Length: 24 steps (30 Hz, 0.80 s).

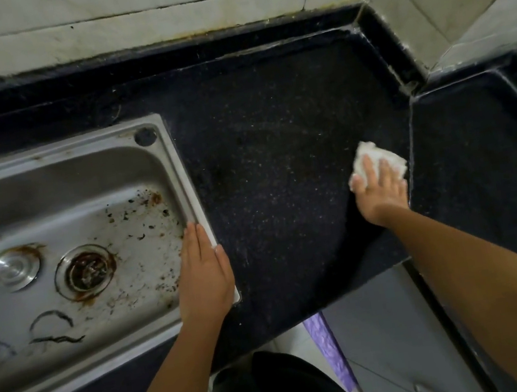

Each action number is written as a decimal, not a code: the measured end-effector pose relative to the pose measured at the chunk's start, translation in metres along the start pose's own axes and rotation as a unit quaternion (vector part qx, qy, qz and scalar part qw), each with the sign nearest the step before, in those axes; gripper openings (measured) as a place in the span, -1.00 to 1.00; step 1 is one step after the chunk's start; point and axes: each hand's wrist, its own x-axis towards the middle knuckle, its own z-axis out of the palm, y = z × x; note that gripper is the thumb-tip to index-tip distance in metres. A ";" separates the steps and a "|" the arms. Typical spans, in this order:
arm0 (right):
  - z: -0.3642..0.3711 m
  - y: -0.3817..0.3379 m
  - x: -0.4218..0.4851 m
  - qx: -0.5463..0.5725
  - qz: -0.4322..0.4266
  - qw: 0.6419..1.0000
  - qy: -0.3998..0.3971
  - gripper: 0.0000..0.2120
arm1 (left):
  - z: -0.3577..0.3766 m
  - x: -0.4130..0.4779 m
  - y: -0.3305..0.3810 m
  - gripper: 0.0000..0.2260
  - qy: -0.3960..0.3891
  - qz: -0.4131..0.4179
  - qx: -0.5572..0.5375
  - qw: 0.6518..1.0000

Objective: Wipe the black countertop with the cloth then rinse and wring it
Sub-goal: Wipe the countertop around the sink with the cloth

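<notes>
From the head camera, a steel sink [176, 161] is set into the black countertop [277, 146], and everything else lies around it. Its basin is stained, with rusty rings round the drain [86, 271], dark specks across the bottom and a tap [5, 268] at its left edge. The left hand [203, 270] rests flat on the sink's right rim, fingers straight and together, holding nothing. To the right of the sink the speckled black stone runs to a raised edge, where a second black section [484, 157] begins. Near that edge, well apart from the sink, lies the white cloth [377, 155], crumpled on the stone; the right hand [379, 192] presses down on it with fingers extended and spread. Behind the sink, pale tiles [127, 31] with dark, grimy joints form the wall and turn a corner at the far right. Below the counter's front edge are a grey floor [385, 327] and a purple strip [330, 351].
</notes>
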 end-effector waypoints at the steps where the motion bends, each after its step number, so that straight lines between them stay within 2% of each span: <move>1: -0.002 0.013 -0.002 0.015 0.034 0.999 0.015 -0.46 | 0.000 0.000 0.000 -0.51 -0.001 0.001 0.001 1.000; 4: -0.003 0.021 0.003 0.030 0.089 0.995 0.035 -0.45 | 0.000 0.000 0.001 -0.52 0.002 0.000 0.002 1.000; 7: -0.007 -0.006 0.019 0.043 0.141 0.988 0.041 -0.45 | 0.001 0.001 0.001 -0.51 0.002 0.002 0.007 1.000; 10: -0.008 -0.037 0.037 0.042 0.118 0.992 0.014 -0.45 | 0.001 0.001 0.001 -0.51 0.000 0.008 0.001 1.000; 14: -0.008 -0.083 0.046 0.021 0.002 1.000 -0.015 -0.44 | 0.003 0.001 0.000 -0.51 0.008 0.012 0.001 1.000; 17: 0.003 -0.128 0.028 -0.052 -0.132 0.989 -0.035 -0.44 | 0.003 0.001 0.000 -0.51 0.011 0.017 0.001 1.000; 21: 0.034 -0.165 -0.028 -0.134 -0.333 0.933 -0.013 -0.44 | 0.004 0.001 0.000 -0.52 0.013 0.019 0.003 1.000; 24: 0.054 -0.142 -0.069 -0.115 -0.442 0.889 -0.021 -0.46 | 0.004 0.002 -0.001 -0.53 0.016 0.017 0.000 1.000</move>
